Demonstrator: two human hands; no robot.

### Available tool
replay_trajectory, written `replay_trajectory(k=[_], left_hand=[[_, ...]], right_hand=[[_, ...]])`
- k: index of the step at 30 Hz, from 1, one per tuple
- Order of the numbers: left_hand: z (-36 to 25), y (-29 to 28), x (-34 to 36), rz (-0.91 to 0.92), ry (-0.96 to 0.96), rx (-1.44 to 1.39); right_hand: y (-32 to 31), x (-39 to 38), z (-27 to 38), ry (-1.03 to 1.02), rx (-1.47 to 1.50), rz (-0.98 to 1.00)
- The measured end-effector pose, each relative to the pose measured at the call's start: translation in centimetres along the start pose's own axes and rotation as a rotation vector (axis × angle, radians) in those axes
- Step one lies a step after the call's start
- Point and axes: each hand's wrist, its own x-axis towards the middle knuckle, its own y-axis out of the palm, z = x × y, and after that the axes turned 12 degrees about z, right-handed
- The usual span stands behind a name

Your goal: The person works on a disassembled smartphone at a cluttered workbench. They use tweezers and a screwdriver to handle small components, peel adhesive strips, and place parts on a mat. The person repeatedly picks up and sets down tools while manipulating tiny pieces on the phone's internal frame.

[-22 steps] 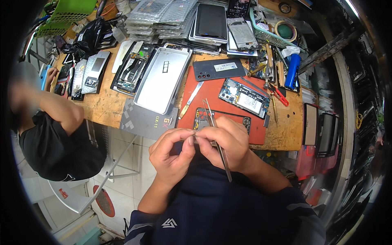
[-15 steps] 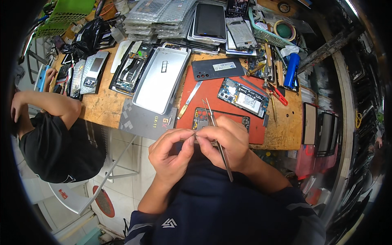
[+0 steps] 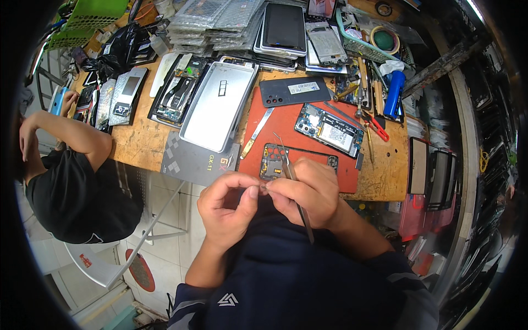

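My left hand [image 3: 225, 212] is closed, thumb and forefinger touching a tiny piece [image 3: 263, 187] too small to make out. My right hand [image 3: 309, 201] grips steel tweezers [image 3: 289, 170], points upward, while its thumb and forefinger meet at the same piece. Just beyond my hands lies a black phone frame [image 3: 298, 153] on the red mat [image 3: 256, 102]. An opened phone [image 3: 327, 129] with board and battery, a dark back cover [image 3: 286, 92] with a label, and a thin flat tool [image 3: 256, 133] rest on the mat.
A white metal tray [image 3: 212, 121], stacked bubble-wrapped packs [image 3: 214, 22], a tool holder [image 3: 352, 93], red-handled cutters [image 3: 379, 128] and a blue cylinder [image 3: 394, 93] crowd the wooden bench [image 3: 137, 148]. A co-worker [image 3: 82, 181] in black sits at the left, by a white chair [image 3: 99, 269].
My right hand has shifted slightly right, and its thumb and forefinger sit a little lower. The co-worker's arm has risen slightly on the left.
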Motion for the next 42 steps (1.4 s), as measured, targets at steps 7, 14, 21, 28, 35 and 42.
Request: replay_trajectory(k=[7, 14, 21, 28, 35, 42], left_hand=[[-0.9, -1.5, 1.0, 0.151, -0.014, 0.219], [-1.5, -2.9, 2.3, 0.402, -0.070, 0.323], [-0.8, -1.1, 1.8, 0.229, -0.150, 0.424], [-0.9, -1.6, -1.4, 0.240, -0.076, 0.357], [5.1, 0.1, -6.6, 0.508, -0.538, 0.186], [21.9, -16.5, -6.1, -0.608, -0.629, -0.135]], right_hand=[[-0.5, -0.2, -0.6, -0.064, -0.068, 0.059], [-2.1, -0.9, -0.6, -0.113, -0.078, 0.206], [-2.6, -3.7, -0.4, 0.130, -0.123, 0.161], [-3.0, -6.1, -1.3, 0.521, -0.399, 0.335], [-4.0, -6.6, -1.0, 0.511, -0.502, 0.299], [-10.7, -9.6, -2.8, 0.720, -0.758, 0.177]])
